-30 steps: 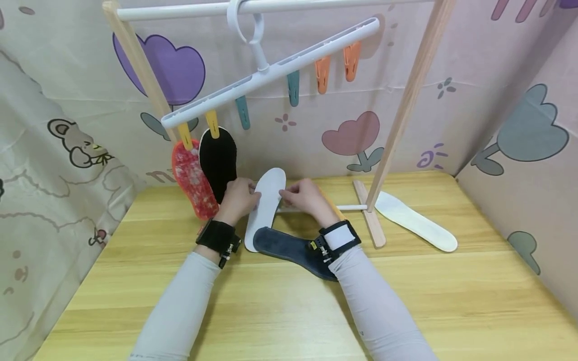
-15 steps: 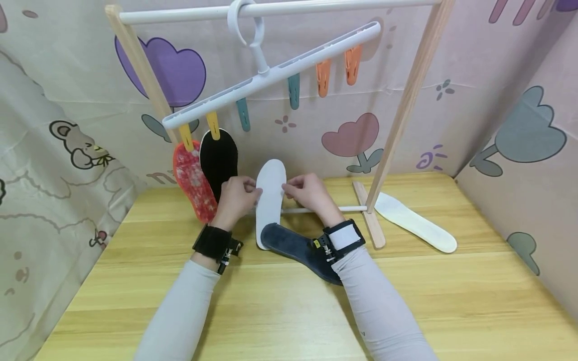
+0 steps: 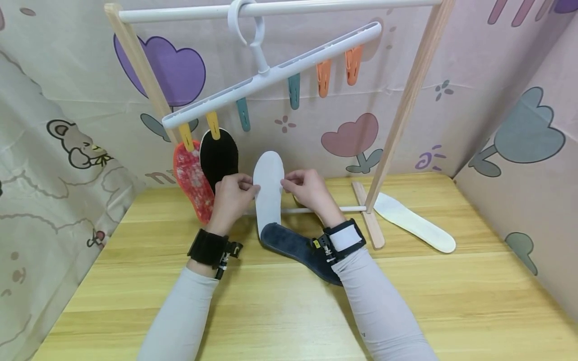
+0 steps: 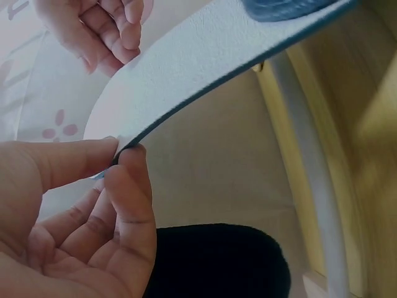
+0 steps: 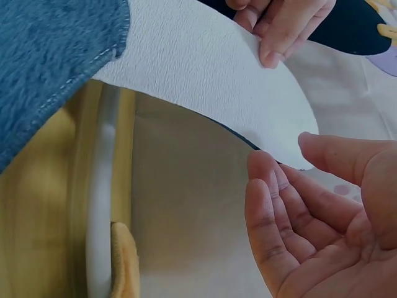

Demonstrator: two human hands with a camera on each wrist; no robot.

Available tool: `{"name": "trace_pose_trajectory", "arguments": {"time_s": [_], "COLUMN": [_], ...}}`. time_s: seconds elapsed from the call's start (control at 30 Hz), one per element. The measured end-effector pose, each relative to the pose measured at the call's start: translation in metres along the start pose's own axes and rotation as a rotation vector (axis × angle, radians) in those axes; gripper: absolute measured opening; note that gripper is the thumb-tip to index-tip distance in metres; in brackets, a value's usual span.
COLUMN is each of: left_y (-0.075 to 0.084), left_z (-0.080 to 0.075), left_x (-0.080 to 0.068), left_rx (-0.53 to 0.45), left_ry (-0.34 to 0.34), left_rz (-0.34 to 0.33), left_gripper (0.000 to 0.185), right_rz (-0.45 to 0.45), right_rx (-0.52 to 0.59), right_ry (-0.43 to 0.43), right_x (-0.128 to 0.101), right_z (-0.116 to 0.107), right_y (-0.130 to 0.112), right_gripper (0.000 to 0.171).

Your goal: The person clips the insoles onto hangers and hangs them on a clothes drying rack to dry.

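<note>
A white insole point(image 3: 268, 175) with a dark underside stands tilted up in the head view, between both hands. My left hand point(image 3: 232, 195) pinches its left edge near the top, thumb in front and fingers behind. At the opposite edge is my right hand point(image 3: 309, 190); in the right wrist view its fingertips point(image 5: 260, 162) meet the edge while the thumb stands apart from them. A dark blue fuzzy insole point(image 3: 293, 245) overlaps the white one's lower end and runs under the right wrist. Left of my left hand hang a red insole point(image 3: 191, 180) and a black insole point(image 3: 219, 155), from yellow clips.
A white hanger point(image 3: 271, 70) hangs tilted from a rack's white bar point(image 3: 180, 13), its left end lower. It bears teal clips point(image 3: 294, 91) and orange clips point(image 3: 323, 77). Another white insole point(image 3: 415, 223) lies by the rack's right foot point(image 3: 370, 220). A yellowish thing point(image 5: 126, 261) stands behind the right hand.
The white insole has risen and turned more upright, with both hands moving up slightly. My right thumb and fingers stay at its right edge; the hanging insoles keep their places.
</note>
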State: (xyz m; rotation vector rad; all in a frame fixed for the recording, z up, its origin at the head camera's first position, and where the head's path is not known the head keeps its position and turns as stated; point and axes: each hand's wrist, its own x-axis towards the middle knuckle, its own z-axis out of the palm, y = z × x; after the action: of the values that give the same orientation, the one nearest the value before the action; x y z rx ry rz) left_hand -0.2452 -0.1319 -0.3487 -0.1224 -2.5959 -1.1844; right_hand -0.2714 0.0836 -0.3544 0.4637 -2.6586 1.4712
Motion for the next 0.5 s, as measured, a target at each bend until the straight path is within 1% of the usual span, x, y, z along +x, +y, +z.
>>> {"name": "trace_pose_trajectory", "arguments": {"time_s": [0.2,0.5], "left_y": [0.004,0.01], "left_z": [-0.003,-0.007], "left_x": [-0.003,-0.006], "left_rx": [-0.025,-0.058], "left_ry": [0.025,0.075], "left_rz": [0.007,0.055], "left_gripper": [0.02,0.019], "right_rz": [-0.035,-0.069], "right_rx": [0.001,0.031], "right_ry": [0.02,0.05], "right_x": [-0.001,-0.005], "right_z": [-0.002,-0.007], "right_y": [-0.004,-0.013], "right_gripper": [0.03,0.03]}}
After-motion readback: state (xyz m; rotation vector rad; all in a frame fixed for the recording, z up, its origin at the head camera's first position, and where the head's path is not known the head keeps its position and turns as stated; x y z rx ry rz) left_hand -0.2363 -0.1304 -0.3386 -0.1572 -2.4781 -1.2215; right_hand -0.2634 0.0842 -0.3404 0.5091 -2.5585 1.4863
